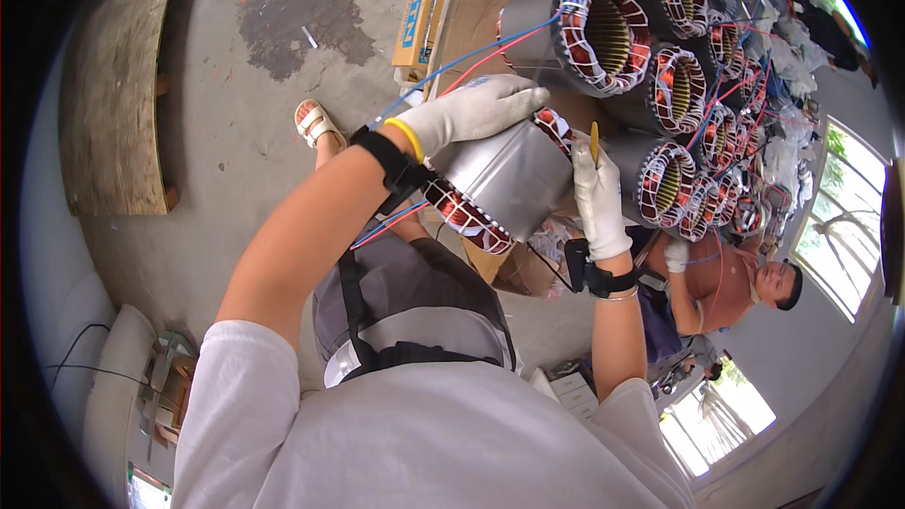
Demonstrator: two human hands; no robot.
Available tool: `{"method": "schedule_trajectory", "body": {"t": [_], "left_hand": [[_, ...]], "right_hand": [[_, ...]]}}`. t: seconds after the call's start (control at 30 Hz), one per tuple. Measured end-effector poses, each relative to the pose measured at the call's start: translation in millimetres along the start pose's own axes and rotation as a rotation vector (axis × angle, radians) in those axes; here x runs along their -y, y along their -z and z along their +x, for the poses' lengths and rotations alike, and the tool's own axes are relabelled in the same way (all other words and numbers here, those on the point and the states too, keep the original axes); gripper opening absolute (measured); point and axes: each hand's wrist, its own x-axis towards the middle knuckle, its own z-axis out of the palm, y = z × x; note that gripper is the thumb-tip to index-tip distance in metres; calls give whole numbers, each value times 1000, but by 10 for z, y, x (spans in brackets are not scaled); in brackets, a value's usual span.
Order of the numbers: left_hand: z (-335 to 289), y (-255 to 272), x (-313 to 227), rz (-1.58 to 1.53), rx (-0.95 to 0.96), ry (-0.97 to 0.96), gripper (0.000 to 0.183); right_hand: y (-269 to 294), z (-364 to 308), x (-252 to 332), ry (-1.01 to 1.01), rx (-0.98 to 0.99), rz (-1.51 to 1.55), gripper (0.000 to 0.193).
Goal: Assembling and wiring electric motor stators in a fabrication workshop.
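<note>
A grey metal motor stator [500,174] lies on its side, tilted, in front of me at the table's edge. Laced copper windings show at both of its ends, and blue and red leads come off the near end. My left hand [476,113], in a white glove, rests on top of its casing with the fingers stretched out flat. Beside the far end, my gloved right hand [600,207] is closed around a slim yellow tool [594,139] whose tip points up. The lower part of that tool is hidden in the fingers.
Several more stators [603,38] crowd the table beyond, their loose leads trailing across them. A cardboard box [424,14] stands at the table's left. Across on the right is a co-worker [712,287]. A wooden board [118,94] lies on the floor at far left.
</note>
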Motion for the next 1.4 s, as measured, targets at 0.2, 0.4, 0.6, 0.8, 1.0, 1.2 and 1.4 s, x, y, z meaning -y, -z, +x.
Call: {"method": "schedule_trajectory", "body": {"t": [0.2,0.4,0.6,0.8,1.0,1.2,1.4], "left_hand": [[-387,-162,160,35,-415,-77,36],[-1118,-311,124,88,-523,-194,36],[-1492,-620,229,80,-495,-108,40],[-1383,-551,399,137,-526,-330,37],[-1511,-594,-98,180,-448,142,38],[-1446,-520,84,-149,-373,-114,42],[-1500,-591,544,302,-454,-340,54]], "right_hand": [[-25,-708,-34,-25,-318,-7,31],[-323,-1360,-225,-426,-51,327,36],[-281,-1107,-267,-516,-3,579,53],[-322,-1086,-281,-477,-42,462,49],[-348,-956,71,-552,-76,418,48],[-189,-712,62,-580,-13,370,52],[-263,-1020,-290,-438,112,456,54]]}}
